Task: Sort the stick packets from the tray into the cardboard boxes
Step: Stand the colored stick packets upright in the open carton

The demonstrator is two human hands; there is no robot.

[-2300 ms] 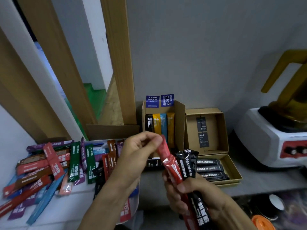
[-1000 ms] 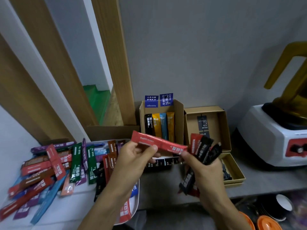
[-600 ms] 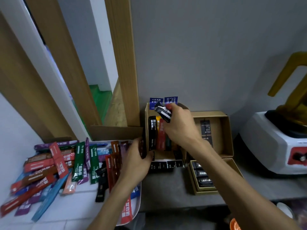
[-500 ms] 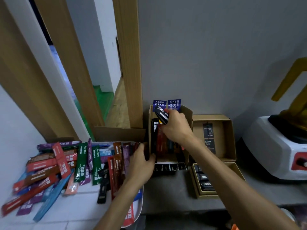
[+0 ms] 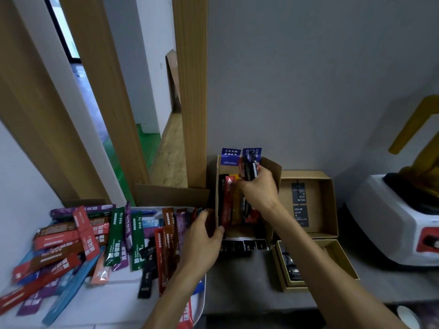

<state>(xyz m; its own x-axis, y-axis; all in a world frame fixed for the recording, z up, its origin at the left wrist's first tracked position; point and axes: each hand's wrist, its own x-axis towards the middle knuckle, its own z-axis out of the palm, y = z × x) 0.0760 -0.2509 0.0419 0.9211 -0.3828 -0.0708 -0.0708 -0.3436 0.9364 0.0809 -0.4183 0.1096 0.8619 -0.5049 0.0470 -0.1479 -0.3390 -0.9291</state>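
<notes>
Black packets [image 5: 250, 168] pinched in right hand [image 5: 259, 193], held over upright box [image 5: 272, 168]. Box's left wall gripped by left hand [image 5: 204, 241]. Red packet [image 5: 228, 200] stood inside box. Mixed packets [image 5: 114, 238] heaped on white tray [image 5: 200, 295], left side of worktop [image 5: 237, 293].

Carried both hands from mid-air near the camera to the tall open brown cardboard box [image 5: 273, 168]. Let go of the long red foil stick packet [image 5: 227, 200] once pinched level between them: now standing upright in the box's left part. Moved the left hand [image 5: 202, 241] to grip the box's left front wall. Raised the right hand [image 5: 259, 191] over the box's opening, gripping the bundle of black and red stick packets [image 5: 250, 168] upright.
</notes>
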